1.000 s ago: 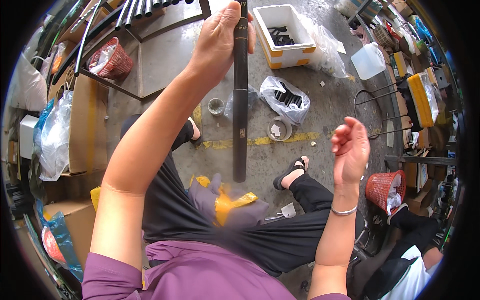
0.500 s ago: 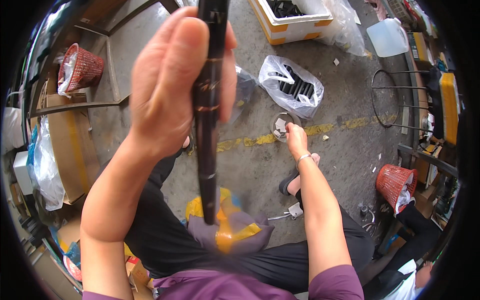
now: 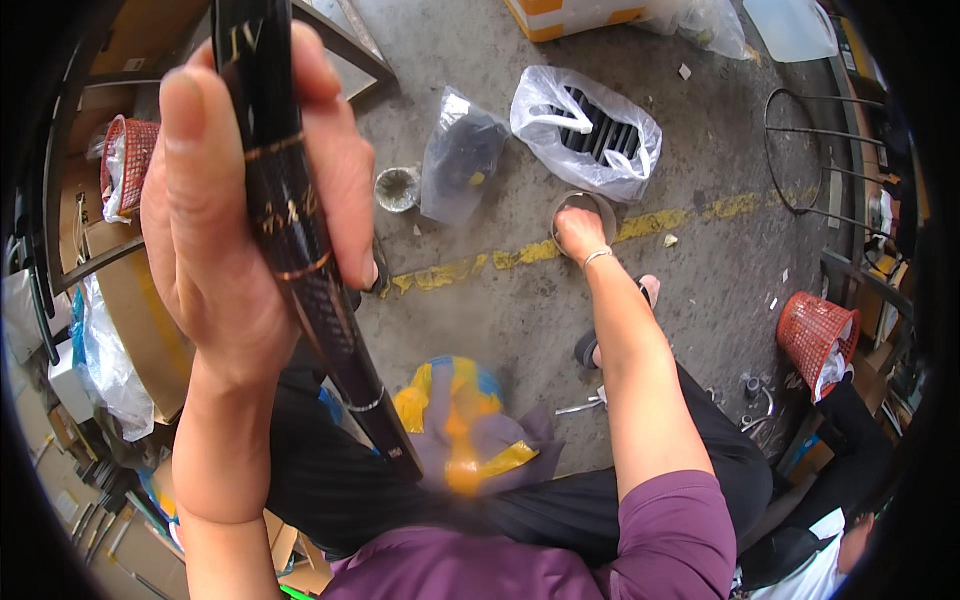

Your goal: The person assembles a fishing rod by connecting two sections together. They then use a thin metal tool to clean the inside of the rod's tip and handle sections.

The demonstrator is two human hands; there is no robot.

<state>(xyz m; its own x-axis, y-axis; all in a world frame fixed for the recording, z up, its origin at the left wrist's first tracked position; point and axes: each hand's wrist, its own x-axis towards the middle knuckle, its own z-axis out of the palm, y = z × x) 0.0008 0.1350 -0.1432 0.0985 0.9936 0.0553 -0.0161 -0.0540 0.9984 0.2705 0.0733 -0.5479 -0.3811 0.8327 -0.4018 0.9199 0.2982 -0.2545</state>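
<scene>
My left hand (image 3: 255,220) is wrapped round a glossy black fishing rod (image 3: 345,345) with thin gold bands and a silver ring, held up close in front of me. The rod slants, its upper end past the top edge of the picture and its narrower end down toward my lap. My right hand (image 3: 580,232) reaches down into a small round bowl (image 3: 604,208) on the floor. Its fingers are hidden, as are the bowl's contents. Just beyond the bowl lies an open clear plastic bag (image 3: 640,175) of black tubes (image 3: 615,140).
A tin (image 3: 398,189) and a dark-filled plastic bag (image 3: 463,160) stand left of the bowl. A taped cloth bundle (image 3: 470,440) lies between my legs. Red baskets (image 3: 815,335) stand at both sides, a wire hoop stand (image 3: 795,150) at right. Another person's sleeve (image 3: 850,440) shows lower right.
My left hand and the rod have moved left, and the rod now leans more. My right hand has gone deeper into the bowl, covering the white pieces seen before.
</scene>
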